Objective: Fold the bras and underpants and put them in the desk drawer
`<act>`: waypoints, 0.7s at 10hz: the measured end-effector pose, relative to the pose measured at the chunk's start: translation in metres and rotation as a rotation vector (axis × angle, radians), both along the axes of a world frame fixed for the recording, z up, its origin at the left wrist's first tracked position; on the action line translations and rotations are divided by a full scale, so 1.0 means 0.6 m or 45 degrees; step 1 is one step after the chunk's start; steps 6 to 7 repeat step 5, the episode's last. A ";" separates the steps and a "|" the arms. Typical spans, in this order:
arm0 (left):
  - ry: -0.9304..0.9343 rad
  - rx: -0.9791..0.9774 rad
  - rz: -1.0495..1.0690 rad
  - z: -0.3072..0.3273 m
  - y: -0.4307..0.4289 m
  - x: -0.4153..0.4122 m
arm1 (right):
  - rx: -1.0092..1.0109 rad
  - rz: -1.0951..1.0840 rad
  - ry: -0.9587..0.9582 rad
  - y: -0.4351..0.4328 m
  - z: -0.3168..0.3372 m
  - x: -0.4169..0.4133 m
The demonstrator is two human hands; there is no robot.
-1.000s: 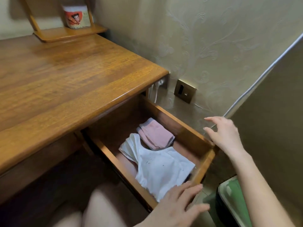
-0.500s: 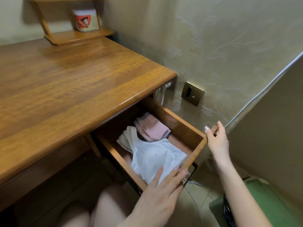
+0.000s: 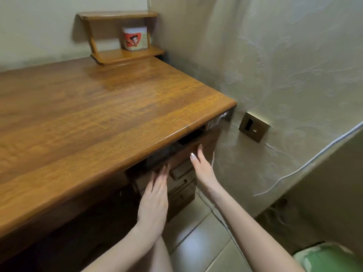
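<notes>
The wooden desk drawer [image 3: 188,152] sits almost fully pushed in under the desk top [image 3: 102,118], with only a dark slit left above its front. The folded underwear inside is hidden. My left hand [image 3: 155,199] lies flat, fingers straight, against the drawer front at its left part. My right hand [image 3: 202,167] is flat too, fingertips touching the drawer front further right. Neither hand holds anything.
A small wooden shelf [image 3: 125,54] with a red and white cup [image 3: 135,38] stands at the desk's back corner. A brass wall socket [image 3: 254,128] and a white cable [image 3: 294,171] are on the right wall. A green thing [image 3: 330,258] sits at bottom right on the tiled floor.
The drawer, wide open with white and pink garments showing, has been pushed nearly shut. Both hands moved from its front corner rims onto its front face.
</notes>
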State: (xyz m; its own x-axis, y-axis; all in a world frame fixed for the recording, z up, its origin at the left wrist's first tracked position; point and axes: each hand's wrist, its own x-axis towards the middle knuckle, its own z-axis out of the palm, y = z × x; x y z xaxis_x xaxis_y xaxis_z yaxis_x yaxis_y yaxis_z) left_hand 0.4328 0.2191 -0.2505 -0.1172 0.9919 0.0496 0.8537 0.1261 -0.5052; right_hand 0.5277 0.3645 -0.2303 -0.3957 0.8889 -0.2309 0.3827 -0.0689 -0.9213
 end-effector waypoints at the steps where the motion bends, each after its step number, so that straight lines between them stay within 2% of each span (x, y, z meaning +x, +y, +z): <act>1: -0.021 -0.003 0.163 -0.015 0.023 -0.036 | 0.003 0.117 -0.087 0.026 0.006 -0.034; 3: -0.105 -0.026 0.227 -0.015 0.040 -0.056 | -0.045 0.150 -0.140 0.064 0.010 -0.051; 4: -0.300 -0.043 0.273 0.009 0.036 -0.043 | -0.097 0.203 -0.141 0.063 0.012 -0.035; 5: -0.975 0.011 0.232 0.059 0.026 -0.026 | 0.001 -0.124 0.072 0.065 0.024 -0.020; 7: -0.975 0.011 0.232 0.059 0.026 -0.026 | 0.001 -0.124 0.072 0.065 0.024 -0.020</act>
